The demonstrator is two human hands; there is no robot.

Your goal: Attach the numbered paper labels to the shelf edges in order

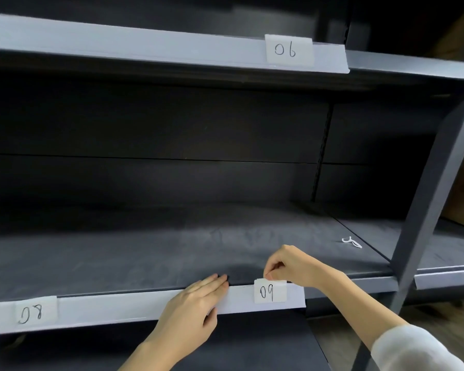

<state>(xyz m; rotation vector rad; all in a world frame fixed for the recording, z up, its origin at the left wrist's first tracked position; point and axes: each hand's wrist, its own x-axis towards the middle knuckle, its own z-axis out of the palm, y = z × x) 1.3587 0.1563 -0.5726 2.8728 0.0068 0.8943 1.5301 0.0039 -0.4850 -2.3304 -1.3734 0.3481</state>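
Label 09 (270, 291): a small white paper rectangle with "09" handwritten in dark ink, sitting at the lower centre-right of the frame on the pale strip of the lower shelf edge; its top rim stands slightly above the strip.
Right hand (292, 266): reaches in from the lower right, fingertips (269, 275) pinched together on the top edge of label 09; a light, soft-looking sleeve (413, 349) covers the forearm.
Left hand (190, 309): lies flat and spread on the lower shelf edge just left of label 09, fingers over the top of the strip and thumb beneath it, holding nothing.
Lower shelf edge (134, 306): a long, smooth, pale grey-white band running across the lower part of the frame, ending just right of label 09.
Label 08 (35, 311): same white paper, rectangular, on the same strip at the lower left, well apart from label 09.
Label 06 (288, 50): white paper on the upper shelf edge (145, 44), upper centre-right.
Shelf board (172, 250): dark grey, matte, faintly scuffed flat surface behind the hands.
Upright post (426, 204): dark grey metal, straight-sided, at the right.
White scrap (352, 242): a small curled, thin piece lying on the board right of the hands; material unclear.
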